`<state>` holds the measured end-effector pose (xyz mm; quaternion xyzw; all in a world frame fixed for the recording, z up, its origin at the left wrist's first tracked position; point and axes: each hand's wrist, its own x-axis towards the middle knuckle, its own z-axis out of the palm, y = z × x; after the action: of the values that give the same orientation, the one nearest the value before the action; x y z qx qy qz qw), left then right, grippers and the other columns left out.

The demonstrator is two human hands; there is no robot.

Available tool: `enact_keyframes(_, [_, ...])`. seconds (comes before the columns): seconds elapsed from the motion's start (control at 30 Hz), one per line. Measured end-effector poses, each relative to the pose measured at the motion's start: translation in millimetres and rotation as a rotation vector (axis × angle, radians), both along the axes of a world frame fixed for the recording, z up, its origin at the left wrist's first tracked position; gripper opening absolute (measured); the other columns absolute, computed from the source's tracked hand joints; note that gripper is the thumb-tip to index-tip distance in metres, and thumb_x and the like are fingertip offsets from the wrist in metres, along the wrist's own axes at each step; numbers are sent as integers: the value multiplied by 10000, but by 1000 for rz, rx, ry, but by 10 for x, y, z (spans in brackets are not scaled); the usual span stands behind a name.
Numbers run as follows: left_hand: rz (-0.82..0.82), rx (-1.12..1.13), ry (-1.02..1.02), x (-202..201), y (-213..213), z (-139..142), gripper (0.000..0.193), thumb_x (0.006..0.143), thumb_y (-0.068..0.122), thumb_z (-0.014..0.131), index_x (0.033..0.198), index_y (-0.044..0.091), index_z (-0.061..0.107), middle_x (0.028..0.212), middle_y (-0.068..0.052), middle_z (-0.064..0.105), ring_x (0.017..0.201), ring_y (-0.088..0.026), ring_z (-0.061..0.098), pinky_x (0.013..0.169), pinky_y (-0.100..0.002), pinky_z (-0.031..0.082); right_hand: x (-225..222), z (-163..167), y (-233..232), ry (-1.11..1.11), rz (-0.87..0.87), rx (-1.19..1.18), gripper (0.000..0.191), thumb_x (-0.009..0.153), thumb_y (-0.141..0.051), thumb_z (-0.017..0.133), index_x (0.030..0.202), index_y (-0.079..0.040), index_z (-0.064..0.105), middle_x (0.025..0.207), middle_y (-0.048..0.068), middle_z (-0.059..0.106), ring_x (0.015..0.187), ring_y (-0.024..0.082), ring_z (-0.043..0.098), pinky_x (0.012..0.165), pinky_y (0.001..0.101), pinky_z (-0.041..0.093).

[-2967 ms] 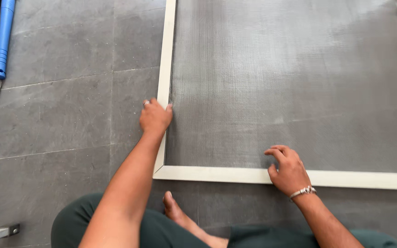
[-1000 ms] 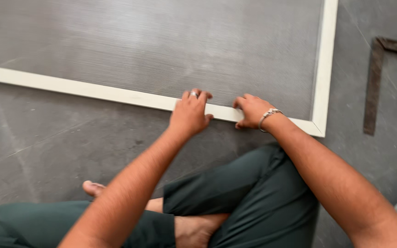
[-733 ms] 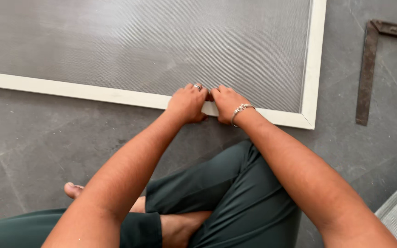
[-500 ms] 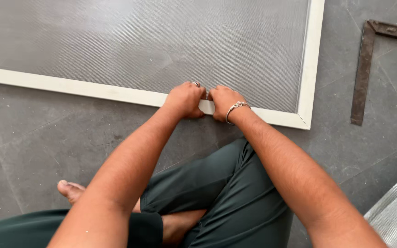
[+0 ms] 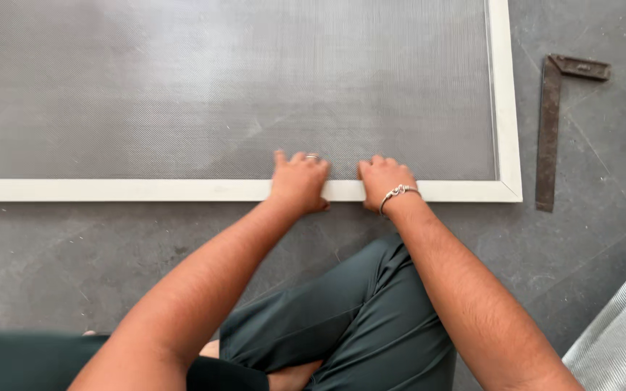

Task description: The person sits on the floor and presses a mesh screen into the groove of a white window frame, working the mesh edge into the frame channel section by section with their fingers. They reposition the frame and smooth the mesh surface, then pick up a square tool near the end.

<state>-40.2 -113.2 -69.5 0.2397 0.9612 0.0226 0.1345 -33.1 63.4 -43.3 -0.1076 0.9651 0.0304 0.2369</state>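
A white frame (image 5: 110,190) with grey mesh (image 5: 219,87) stretched inside it lies flat on the grey tiled floor. My left hand (image 5: 299,181) rests palm down on the frame's near rail, fingers reaching onto the mesh edge, a ring on one finger. Beside it, a short gap to the right, my right hand (image 5: 384,179) presses on the same rail, a metal bracelet at its wrist. Neither hand holds anything. The frame's near right corner (image 5: 507,190) lies right of my right hand.
A rusty metal try square (image 5: 548,130) lies on the floor just right of the frame. A strip of loose mesh (image 5: 621,340) shows at the lower right. My crossed legs in dark green trousers (image 5: 342,326) fill the lower middle.
Three seconds ago my hands were at the frame's left corner; now they are near its right corner. Over the last second they came close together on the near rail.
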Motion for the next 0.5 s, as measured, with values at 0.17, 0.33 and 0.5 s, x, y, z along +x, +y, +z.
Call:
enact_keyframes(0.17, [97, -207, -268, -173, -463, 64, 717, 643, 516, 945, 1210, 159, 689, 1267, -60, 669, 1205, -288, 652, 960, -516, 545, 61, 59, -404, 54, 84, -255, 530, 711, -248, 852, 1187, -180, 627, 1196, 86, 596, 1189, 302, 569, 1008, 440, 498])
enact_keyframes(0.33, [158, -477, -226, -76, -1201, 178, 651, 699, 403, 954, 1236, 172, 668, 1279, -35, 647, 1219, -257, 630, 969, -552, 512, 60, 68, -560, 48, 79, -248, 453, 745, -195, 811, 1168, -191, 649, 1191, 68, 609, 1202, 286, 570, 1015, 432, 498])
enact_keyframes(0.5, [139, -101, -119, 154, -1913, 188, 502, 723, 347, 872, 1128, 136, 662, 1153, -102, 674, 1129, -312, 649, 915, -484, 552, 80, 128, -639, 2, 59, -109, 449, 738, -163, 803, 1162, -189, 657, 1229, 53, 615, 1210, 285, 581, 1001, 438, 517])
